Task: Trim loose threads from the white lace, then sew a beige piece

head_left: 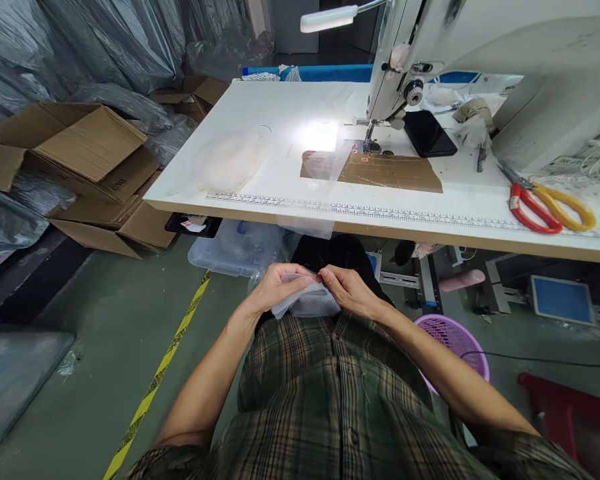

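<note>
Over my lap, below the table's front edge, both hands pinch a piece of thin, whitish sheer fabric (313,303). My left hand (284,287) has its fingers closed on the fabric's upper left side. At the upper right edge, my right hand (347,288) is closed on the same fabric, thumb and fingertips pressed together. The fingertips nearly meet, and a small part between them is too small to make out. Another sheer strip (320,207) runs from near the sewing machine's needle area (369,139) over the table edge.
On the white table (260,180) lie a brown cardboard piece (395,173), a black phone (430,133), red-and-yellow scissors (550,203) and a pale sheer pile (233,160). Cardboard boxes (95,147) stand left. A purple basket (450,337) is at the right on the floor.
</note>
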`<state>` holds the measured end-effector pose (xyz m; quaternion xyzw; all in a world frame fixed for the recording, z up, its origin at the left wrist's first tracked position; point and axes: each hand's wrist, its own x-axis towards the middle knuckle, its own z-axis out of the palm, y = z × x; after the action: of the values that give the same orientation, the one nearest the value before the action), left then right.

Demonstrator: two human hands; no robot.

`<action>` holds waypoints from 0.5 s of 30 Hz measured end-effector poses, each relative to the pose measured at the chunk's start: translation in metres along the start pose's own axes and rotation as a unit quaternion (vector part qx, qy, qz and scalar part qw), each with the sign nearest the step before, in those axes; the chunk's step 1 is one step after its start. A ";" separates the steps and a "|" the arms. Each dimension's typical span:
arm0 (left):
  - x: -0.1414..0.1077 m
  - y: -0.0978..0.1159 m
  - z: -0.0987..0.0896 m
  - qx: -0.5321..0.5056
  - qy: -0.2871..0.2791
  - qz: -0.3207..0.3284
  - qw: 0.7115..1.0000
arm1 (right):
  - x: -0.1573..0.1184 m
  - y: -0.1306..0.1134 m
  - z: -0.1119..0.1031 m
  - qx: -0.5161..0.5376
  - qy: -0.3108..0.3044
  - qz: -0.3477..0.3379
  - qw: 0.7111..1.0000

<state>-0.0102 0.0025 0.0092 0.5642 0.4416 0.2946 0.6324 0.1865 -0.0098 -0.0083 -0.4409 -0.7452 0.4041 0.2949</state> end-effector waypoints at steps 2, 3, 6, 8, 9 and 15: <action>0.000 0.000 0.000 -0.002 0.004 0.001 1.000 | 0.000 -0.002 0.001 -0.030 0.004 -0.007 1.000; 0.001 0.000 0.000 -0.001 0.006 0.000 1.000 | 0.000 -0.003 0.002 -0.048 0.009 -0.006 0.999; 0.000 -0.001 0.001 0.004 0.010 -0.004 1.000 | 0.001 -0.004 0.003 -0.082 0.023 0.009 0.996; 0.000 -0.002 0.002 0.008 0.009 -0.009 1.000 | 0.001 -0.002 0.003 -0.068 0.028 0.019 0.997; 0.000 -0.003 0.003 0.009 0.008 -0.012 1.000 | 0.000 -0.001 0.003 -0.050 0.027 0.022 0.998; 0.007 -0.011 0.003 0.053 -0.019 0.008 0.998 | -0.014 0.013 0.012 0.098 -0.044 0.040 0.993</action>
<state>-0.0062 0.0052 -0.0033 0.6058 0.4399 0.2656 0.6074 0.1887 -0.0223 -0.0265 -0.4215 -0.6959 0.5055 0.2872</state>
